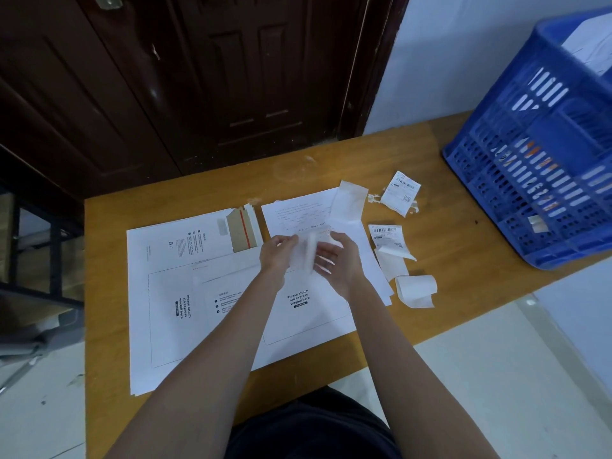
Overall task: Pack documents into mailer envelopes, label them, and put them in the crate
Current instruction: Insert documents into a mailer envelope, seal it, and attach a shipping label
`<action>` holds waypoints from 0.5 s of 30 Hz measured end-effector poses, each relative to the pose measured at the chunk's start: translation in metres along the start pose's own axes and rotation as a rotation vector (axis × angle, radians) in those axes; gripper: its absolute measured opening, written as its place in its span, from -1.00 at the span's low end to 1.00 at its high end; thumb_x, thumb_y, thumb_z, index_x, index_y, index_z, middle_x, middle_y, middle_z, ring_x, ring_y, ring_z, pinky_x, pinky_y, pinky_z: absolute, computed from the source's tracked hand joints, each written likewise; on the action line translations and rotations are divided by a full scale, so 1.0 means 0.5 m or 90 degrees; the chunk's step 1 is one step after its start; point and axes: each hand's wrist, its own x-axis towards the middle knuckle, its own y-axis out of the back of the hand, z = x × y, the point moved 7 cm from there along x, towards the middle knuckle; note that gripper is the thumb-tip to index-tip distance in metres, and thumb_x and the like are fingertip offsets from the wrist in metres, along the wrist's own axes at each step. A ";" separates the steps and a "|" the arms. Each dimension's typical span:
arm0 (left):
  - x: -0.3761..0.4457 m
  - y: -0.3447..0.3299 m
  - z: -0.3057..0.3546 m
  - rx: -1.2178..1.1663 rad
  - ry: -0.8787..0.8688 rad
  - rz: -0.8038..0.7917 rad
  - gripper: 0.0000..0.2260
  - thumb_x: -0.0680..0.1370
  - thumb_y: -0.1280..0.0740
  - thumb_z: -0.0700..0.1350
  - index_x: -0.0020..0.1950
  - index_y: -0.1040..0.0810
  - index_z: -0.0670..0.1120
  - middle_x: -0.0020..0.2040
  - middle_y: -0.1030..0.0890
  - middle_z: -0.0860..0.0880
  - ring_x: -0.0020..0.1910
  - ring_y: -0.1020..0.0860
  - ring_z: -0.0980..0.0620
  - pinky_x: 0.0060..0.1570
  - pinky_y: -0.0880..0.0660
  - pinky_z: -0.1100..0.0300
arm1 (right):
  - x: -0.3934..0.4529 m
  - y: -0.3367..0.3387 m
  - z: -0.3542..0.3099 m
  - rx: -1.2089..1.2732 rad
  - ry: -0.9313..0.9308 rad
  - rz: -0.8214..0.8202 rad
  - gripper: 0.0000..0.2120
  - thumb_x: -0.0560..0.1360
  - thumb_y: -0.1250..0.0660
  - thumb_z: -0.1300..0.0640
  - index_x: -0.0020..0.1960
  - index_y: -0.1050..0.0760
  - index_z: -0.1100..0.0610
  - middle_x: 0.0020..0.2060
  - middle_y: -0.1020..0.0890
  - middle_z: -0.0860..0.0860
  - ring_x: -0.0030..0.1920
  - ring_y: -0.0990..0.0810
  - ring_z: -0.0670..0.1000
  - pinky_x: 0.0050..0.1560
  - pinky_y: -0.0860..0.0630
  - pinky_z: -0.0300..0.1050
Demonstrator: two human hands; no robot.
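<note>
Over the middle of the table my left hand (276, 251) and my right hand (334, 256) both pinch a small white label sheet (306, 251), blurred, held between them. Below them lies a white mailer envelope (308, 313) printed "Please attach sto express waybill here". More white mailers (172, 293) are stacked to the left, one with a brown flap and red strip (243, 230). A printed document (298, 213) lies behind the hands. The blue crate (543, 167) stands at the right with white envelopes inside.
Two printed barcode labels (400, 192) (387, 236) lie right of the document, with a strip of white backing paper (347, 202) and a curled paper scrap (416, 288). The wooden table (447, 226) ends near a dark door (231, 77) behind.
</note>
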 end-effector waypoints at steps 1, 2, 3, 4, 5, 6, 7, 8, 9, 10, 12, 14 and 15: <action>0.002 0.002 0.000 0.000 0.003 0.013 -0.86 0.54 -0.36 -0.04 -0.05 -0.53 -0.11 -0.04 -0.54 -0.06 -0.05 -0.47 -0.03 -0.17 -0.43 0.18 | -0.001 -0.001 0.004 -0.022 -0.024 -0.011 -0.71 0.47 -0.32 -0.02 -0.03 -0.52 0.22 -0.22 -0.55 0.06 -0.19 -0.55 0.05 -0.08 -0.52 -0.11; 0.004 0.005 0.001 0.003 0.002 0.021 -0.84 0.53 -0.37 -0.03 -0.05 -0.54 -0.12 -0.05 -0.55 -0.07 -0.07 -0.48 -0.04 -0.16 -0.43 0.17 | -0.002 -0.004 0.009 -0.065 -0.041 -0.024 -0.73 0.43 -0.37 -0.03 -0.10 -0.51 0.19 -0.28 -0.53 0.04 -0.24 -0.53 0.02 -0.09 -0.49 -0.13; 0.005 0.006 0.003 0.013 -0.001 0.026 -0.83 0.53 -0.37 -0.02 -0.05 -0.55 -0.12 -0.06 -0.56 -0.08 -0.08 -0.48 -0.04 -0.15 -0.42 0.16 | -0.002 -0.006 0.014 -0.118 -0.049 -0.041 -0.77 0.41 -0.42 0.00 -0.16 -0.49 0.15 -0.32 -0.51 0.01 -0.28 -0.50 -0.01 -0.10 -0.45 -0.16; 0.004 0.006 0.005 0.026 -0.003 0.028 -0.82 0.52 -0.38 0.00 -0.06 -0.55 -0.12 -0.08 -0.56 -0.08 -0.09 -0.48 -0.05 -0.16 -0.40 0.16 | -0.002 -0.009 0.018 -0.155 -0.047 -0.055 -0.81 0.40 -0.45 0.05 -0.21 -0.48 0.12 -0.34 -0.50 -0.01 -0.31 -0.49 -0.03 -0.10 -0.43 -0.18; 0.003 0.007 0.009 0.033 -0.001 0.028 -0.80 0.51 -0.39 0.01 -0.08 -0.54 -0.12 -0.10 -0.55 -0.08 -0.11 -0.48 -0.06 -0.17 -0.38 0.16 | 0.000 -0.012 0.019 -0.166 -0.035 -0.063 -0.85 0.40 -0.46 0.12 -0.23 -0.49 0.11 -0.35 -0.51 -0.02 -0.31 -0.48 -0.05 -0.09 -0.41 -0.20; 0.002 0.006 0.011 0.025 0.005 0.021 -0.78 0.50 -0.40 0.04 -0.12 -0.53 -0.12 -0.12 -0.54 -0.07 -0.12 -0.47 -0.06 -0.18 -0.40 0.14 | 0.001 -0.013 0.018 -0.151 -0.020 -0.064 -0.88 0.40 -0.45 0.17 -0.23 -0.50 0.12 -0.35 -0.53 -0.01 -0.30 -0.49 -0.05 -0.08 -0.42 -0.22; 0.000 0.003 0.011 0.005 0.018 0.002 -0.74 0.49 -0.41 0.07 -0.15 -0.52 -0.11 -0.13 -0.55 -0.06 -0.13 -0.49 -0.05 -0.16 -0.45 0.12 | 0.002 -0.014 0.016 -0.117 -0.006 -0.063 -0.92 0.42 -0.42 0.21 -0.20 -0.52 0.14 -0.33 -0.54 0.01 -0.28 -0.51 -0.05 -0.07 -0.44 -0.23; -0.003 -0.003 0.011 -0.024 0.030 -0.034 -0.72 0.47 -0.41 0.11 -0.15 -0.54 -0.10 -0.12 -0.59 -0.04 -0.12 -0.54 -0.03 -0.10 -0.50 0.12 | 0.003 -0.014 0.014 -0.076 0.004 -0.065 -0.96 0.43 -0.39 0.24 -0.17 -0.53 0.16 -0.30 -0.55 0.02 -0.25 -0.53 -0.04 -0.04 -0.46 -0.22; -0.007 -0.010 0.013 -0.044 0.032 -0.085 -0.71 0.46 -0.40 0.16 -0.09 -0.58 -0.06 -0.08 -0.64 0.00 -0.07 -0.58 0.01 -0.03 -0.52 0.13 | 0.003 -0.015 0.012 -0.036 0.010 -0.065 -0.98 0.45 -0.36 0.25 -0.12 -0.54 0.18 -0.27 -0.56 0.04 -0.22 -0.54 -0.03 -0.01 -0.48 -0.21; -0.011 -0.018 0.015 -0.035 0.020 -0.144 -0.70 0.46 -0.39 0.19 0.01 -0.61 0.00 -0.02 -0.66 0.03 0.00 -0.60 0.05 0.03 -0.50 0.14 | 0.004 -0.015 0.011 -0.005 0.014 -0.063 -0.95 0.47 -0.34 0.25 -0.07 -0.54 0.19 -0.24 -0.57 0.06 -0.19 -0.56 -0.01 0.03 -0.50 -0.19; -0.017 -0.032 0.011 0.020 -0.012 -0.236 -0.67 0.45 -0.38 0.20 0.13 -0.59 0.07 0.10 -0.64 0.07 0.12 -0.56 0.08 0.11 -0.42 0.12 | 0.008 -0.011 0.011 0.031 0.017 -0.053 -0.92 0.49 -0.31 0.25 -0.02 -0.54 0.22 -0.18 -0.59 0.11 -0.14 -0.57 0.02 0.08 -0.51 -0.17; -0.017 -0.034 0.003 0.069 -0.030 -0.247 -0.76 0.48 -0.40 0.12 0.08 -0.59 0.06 0.11 -0.60 0.06 0.12 -0.53 0.07 0.15 -0.43 0.12 | 0.006 -0.010 0.007 0.027 0.023 -0.043 -0.89 0.50 -0.31 0.26 0.00 -0.56 0.24 -0.10 -0.61 0.13 -0.07 -0.58 0.03 0.08 -0.53 -0.20; -0.015 -0.031 0.001 0.082 -0.030 -0.226 -0.80 0.51 -0.38 0.08 0.05 -0.59 0.02 0.08 -0.59 0.03 0.08 -0.53 0.06 0.15 -0.44 0.11 | 0.006 -0.009 0.005 0.015 0.029 -0.040 -0.87 0.50 -0.32 0.27 0.04 -0.56 0.25 -0.06 -0.61 0.13 -0.04 -0.58 0.03 0.06 -0.53 -0.22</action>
